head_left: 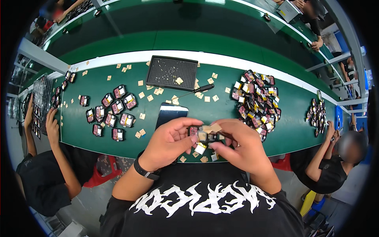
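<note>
Close to the table's front edge, my left hand [169,139] is closed around a small black-cased electronic module [194,130] with a pinkish circuit board inside. Beside it, my right hand [241,143] has its fingers curled in at a tan square of backing paper [215,127], which they seem to pinch; the fingertips are partly hidden. Under and between the hands lie more modules, one with a white block and yellow tape [200,148]. A dark phone [172,113] lies flat just beyond my left fingers.
A heap of similar modules [256,100] lies to the right, and a loose group [117,106] to the left. Farther back are a black tray [162,71] and a screwdriver [204,87]. Tan squares [150,98] are scattered about. Co-workers sit on both sides.
</note>
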Tool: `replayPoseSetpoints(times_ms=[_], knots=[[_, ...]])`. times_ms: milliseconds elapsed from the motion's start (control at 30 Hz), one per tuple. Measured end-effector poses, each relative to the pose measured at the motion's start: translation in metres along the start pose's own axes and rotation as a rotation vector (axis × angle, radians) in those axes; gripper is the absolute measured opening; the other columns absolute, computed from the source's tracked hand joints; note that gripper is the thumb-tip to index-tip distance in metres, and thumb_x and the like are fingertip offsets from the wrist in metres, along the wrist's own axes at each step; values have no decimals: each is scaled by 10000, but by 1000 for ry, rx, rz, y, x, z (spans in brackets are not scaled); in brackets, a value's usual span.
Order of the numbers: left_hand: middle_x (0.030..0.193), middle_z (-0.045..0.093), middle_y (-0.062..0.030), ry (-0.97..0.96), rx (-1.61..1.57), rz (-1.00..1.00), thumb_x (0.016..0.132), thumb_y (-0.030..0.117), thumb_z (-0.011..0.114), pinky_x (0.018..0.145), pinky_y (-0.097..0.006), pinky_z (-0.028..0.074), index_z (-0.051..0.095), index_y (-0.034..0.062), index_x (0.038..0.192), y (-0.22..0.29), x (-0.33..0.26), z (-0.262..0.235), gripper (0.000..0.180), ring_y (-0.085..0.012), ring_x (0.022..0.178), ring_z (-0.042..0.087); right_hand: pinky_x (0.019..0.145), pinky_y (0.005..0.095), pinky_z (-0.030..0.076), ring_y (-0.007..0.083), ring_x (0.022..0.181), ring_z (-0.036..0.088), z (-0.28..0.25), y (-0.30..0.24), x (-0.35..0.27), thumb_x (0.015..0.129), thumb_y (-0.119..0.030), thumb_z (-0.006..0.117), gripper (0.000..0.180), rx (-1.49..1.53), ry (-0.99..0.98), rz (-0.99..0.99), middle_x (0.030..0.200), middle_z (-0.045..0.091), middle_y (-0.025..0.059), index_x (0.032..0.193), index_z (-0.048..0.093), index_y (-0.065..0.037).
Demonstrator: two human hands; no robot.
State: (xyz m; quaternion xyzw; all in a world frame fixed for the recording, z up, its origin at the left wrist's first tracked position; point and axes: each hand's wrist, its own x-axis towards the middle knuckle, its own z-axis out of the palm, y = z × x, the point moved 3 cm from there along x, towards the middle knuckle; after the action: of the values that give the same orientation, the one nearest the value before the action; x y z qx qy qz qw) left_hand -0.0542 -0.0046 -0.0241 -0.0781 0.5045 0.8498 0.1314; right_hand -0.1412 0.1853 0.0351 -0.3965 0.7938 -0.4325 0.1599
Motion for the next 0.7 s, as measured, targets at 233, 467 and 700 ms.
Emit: replayPoseSetpoints(times_ms=[233,467,700], knots=[[1037,681,-64,251,74,211,973,-34,640,758,-230,554,565,-50,1308,1,-4,5,344,-76,895,662,610,224,517,82,714,638,30,10,-24,1029,-81,611,226,806,16,560,941,711,78,1233,559,0],[958,721,-133,372,375,433,925,-41,687,672,-254,585,631,-65,1141,-6,-10,8,225,-116,846,718,481,233,467,121,556,621,45,11,-16,1011,-5,585,102,1002,-12,685,820,709,150,1070,502,-10],[1049,683,-149,342,533,429,943,-136,604,841,-300,598,576,-89,1187,-4,-13,12,250,-157,931,698,399,212,382,86,491,574,52,12,-19,987,3,630,152,1210,65,713,757,688,118,989,488,-51]])
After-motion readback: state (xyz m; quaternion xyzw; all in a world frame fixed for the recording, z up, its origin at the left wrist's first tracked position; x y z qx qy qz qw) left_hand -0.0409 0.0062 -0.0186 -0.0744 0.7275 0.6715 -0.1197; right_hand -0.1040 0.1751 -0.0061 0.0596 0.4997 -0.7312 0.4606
